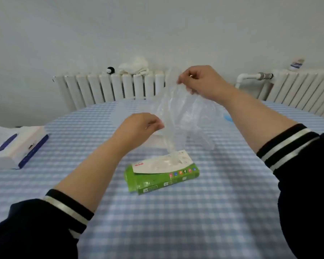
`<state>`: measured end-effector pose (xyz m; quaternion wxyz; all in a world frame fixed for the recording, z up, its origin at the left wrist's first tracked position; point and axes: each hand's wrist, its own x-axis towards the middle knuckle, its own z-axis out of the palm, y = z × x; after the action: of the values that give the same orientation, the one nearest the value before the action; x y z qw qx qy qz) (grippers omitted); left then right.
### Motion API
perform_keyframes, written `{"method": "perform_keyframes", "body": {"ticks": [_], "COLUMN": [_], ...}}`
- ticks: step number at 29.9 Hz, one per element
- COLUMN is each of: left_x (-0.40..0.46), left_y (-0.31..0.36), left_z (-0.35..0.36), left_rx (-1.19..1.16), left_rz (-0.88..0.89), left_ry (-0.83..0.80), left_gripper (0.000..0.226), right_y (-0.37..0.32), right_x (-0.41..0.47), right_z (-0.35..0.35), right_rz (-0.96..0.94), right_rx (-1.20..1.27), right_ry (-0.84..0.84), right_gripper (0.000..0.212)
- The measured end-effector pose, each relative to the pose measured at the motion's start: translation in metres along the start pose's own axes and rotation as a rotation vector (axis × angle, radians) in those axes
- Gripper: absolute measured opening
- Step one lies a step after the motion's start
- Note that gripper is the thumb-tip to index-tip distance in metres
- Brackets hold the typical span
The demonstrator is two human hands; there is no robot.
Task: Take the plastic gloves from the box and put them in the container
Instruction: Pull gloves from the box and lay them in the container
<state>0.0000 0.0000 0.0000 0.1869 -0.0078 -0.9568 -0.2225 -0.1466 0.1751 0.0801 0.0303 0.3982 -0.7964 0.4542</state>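
A green and white glove box (162, 173) lies flat on the checked tablecloth in the middle of the table. A clear plastic glove (183, 116) hangs in the air above it, its lower end still reaching into the box's opening. My right hand (202, 82) pinches the glove's upper edge, raised high. My left hand (138, 125) pinches the glove's left edge, lower down. A clear plastic container (123, 111) stands behind my hands, faint and partly hidden by the glove.
A white and blue box (13, 144) sits at the table's left edge. White radiators (108, 86) line the wall behind the table, with a white cloth (134, 66) on top. A blue object (227, 117) peeks out behind my right forearm.
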Motion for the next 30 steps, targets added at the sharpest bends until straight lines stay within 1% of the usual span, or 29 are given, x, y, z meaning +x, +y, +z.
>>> {"method": "perform_keyframes", "body": {"ticks": [2,3,6,7,8,9,10,11,12,13,14,16,17,18,19,20,22,24,26,27,28,30], "left_x": [-0.003,-0.004,0.006,0.013,0.021,0.027,0.035,0.039,0.045,0.049,0.053,0.060,0.063,0.065,0.066,0.068,0.071,0.074,0.073,0.072,0.071,0.070], "left_y": [0.010,0.015,0.016,0.014,0.013,0.014,0.014,0.014,0.011,0.010,0.007,0.001,-0.001,-0.004,-0.007,-0.009,-0.010,-0.011,-0.014,-0.018,-0.023,-0.031], "left_z": [-0.006,-0.011,-0.026,-0.031,-0.035,-0.037,-0.038,-0.037,-0.036,-0.035,-0.035,-0.036,-0.036,-0.036,-0.035,-0.034,-0.029,-0.024,-0.018,-0.015,-0.012,-0.011], "left_rx": [-0.098,-0.122,-0.167,-0.231,-0.299,-0.350,-0.349,-0.337,-0.337,-0.354,-0.369,-0.364,-0.347,-0.321,-0.297,-0.277,-0.252,-0.238,-0.185,-0.113,0.022,0.380], "left_rz": [-0.094,-0.118,-0.162,-0.175,-0.190,-0.218,-0.253,-0.282,-0.297,-0.306,-0.323,-0.388,-0.425,-0.452,-0.474,-0.492,-0.535,-0.575,-0.608,-0.594,-0.545,-0.381], "left_ry": [-0.003,0.061,0.430,0.451,0.381,0.245,0.110,0.026,0.012,0.044,0.078,0.086,0.064,0.048,0.042,0.043,0.043,0.027,-0.025,-0.069,-0.105,-0.096], "left_gripper": [0.026,0.030,0.035,0.035,0.038,0.040,0.041,0.040,0.035,0.029,0.026,0.029,0.032,0.036,0.038,0.039,0.040,0.044,0.051,0.052,0.050,0.046], "right_y": [-0.007,-0.007,-0.008,-0.007,-0.008,-0.007,-0.007,-0.007,-0.007,-0.006,-0.005,-0.005,-0.006,-0.009,-0.013,-0.015,-0.015,-0.010,0.000,0.007,0.013,0.019], "right_x": [0.004,0.008,0.015,0.017,0.019,0.022,0.026,0.027,0.028,0.028,0.027,0.024,0.019,0.015,0.010,0.007,0.006,0.009,0.016,0.020,0.022,0.026], "right_z": [0.006,0.010,0.022,0.025,0.027,0.030,0.032,0.036,0.038,0.040,0.040,0.039,0.039,0.041,0.044,0.048,0.061,0.071,0.079,0.083,0.089,0.100], "right_rz": [-0.007,-0.009,-0.013,-0.018,-0.016,-0.025,-0.029,-0.028,-0.026,-0.022,-0.036,-0.104,-0.131,-0.136,-0.113,-0.068,0.038,0.137,0.246,0.286,0.313,0.326], "right_rx": [-0.119,-0.150,-0.201,-0.196,-0.202,-0.208,-0.227,-0.244,-0.251,-0.275,-0.353,-0.644,-0.732,-0.743,-0.703,-0.654,-0.641,-0.642,-0.647,-0.679,-0.722,-0.784], "right_ry": [-0.050,-0.081,-0.148,-0.149,-0.140,-0.127,-0.113,-0.108,-0.107,-0.117,-0.128,-0.107,-0.064,-0.035,-0.042,-0.089,-0.259,-0.441,-0.600,-0.673,-0.745,-0.872], "right_gripper": [0.026,0.026,0.025,0.025,0.025,0.025,0.024,0.024,0.024,0.025,0.031,0.052,0.058,0.059,0.056,0.052,0.052,0.061,0.073,0.078,0.084,0.093]}}
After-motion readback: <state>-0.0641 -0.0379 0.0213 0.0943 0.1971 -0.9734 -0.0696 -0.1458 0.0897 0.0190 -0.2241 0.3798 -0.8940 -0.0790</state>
